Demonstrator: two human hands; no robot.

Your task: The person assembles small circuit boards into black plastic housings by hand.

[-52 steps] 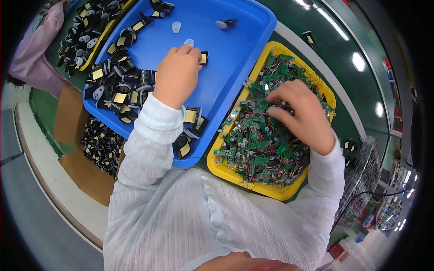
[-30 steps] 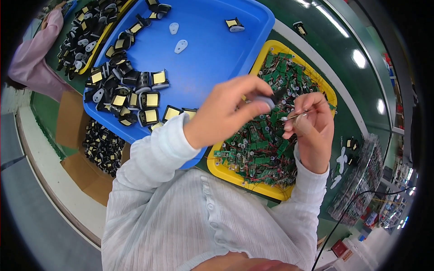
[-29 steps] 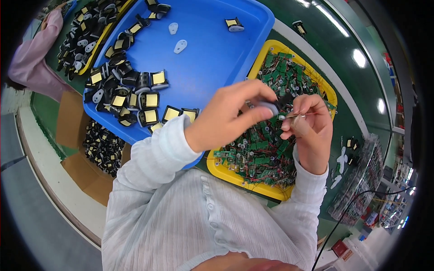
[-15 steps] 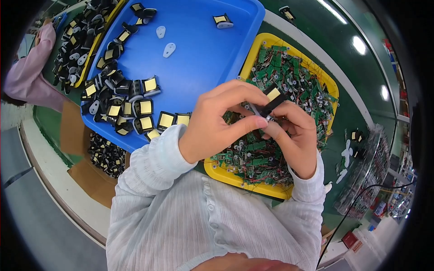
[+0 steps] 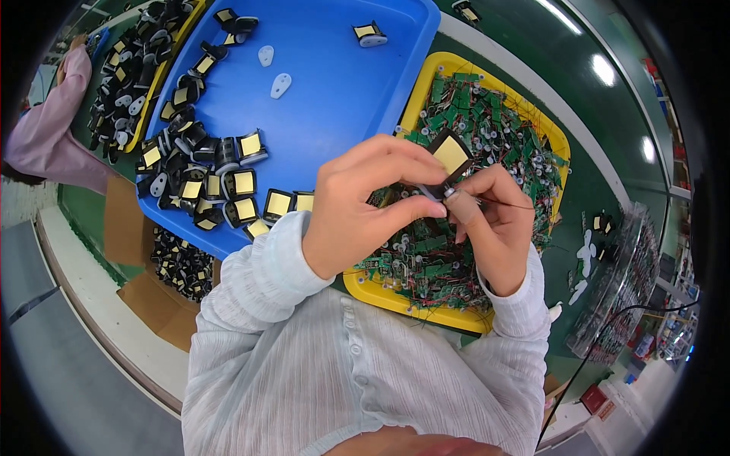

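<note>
My left hand [image 5: 369, 201] is closed on a black plastic housing [image 5: 465, 161] with a pale yellow pad [image 5: 450, 154] on its face. The housing is tilted, and its pad side faces up. At its lower end, my right hand [image 5: 498, 228] pinches a small silvery part [image 5: 449, 193] between thumb and fingers. A thin dark wire trails out past the right fingers. The fingertips hide most of the small part. Both hands are above a yellow tray [image 5: 365, 291] heaped with green circuit boards [image 5: 433, 266] and thin wires.
A blue tray [image 5: 327, 114] at left holds several similar black housings [image 5: 243, 182] and two loose grey-white plates [image 5: 280, 85]. Another yellow tray [image 5: 146, 114] of housings is farther left, near a person in a pink sleeve [image 5: 57, 129]. A cardboard box [image 5: 125, 220] stands below the blue tray.
The housing has turned in my left hand, and more of its yellow pad faces up. My right thumb and fingers have shifted slightly at its lower end.
</note>
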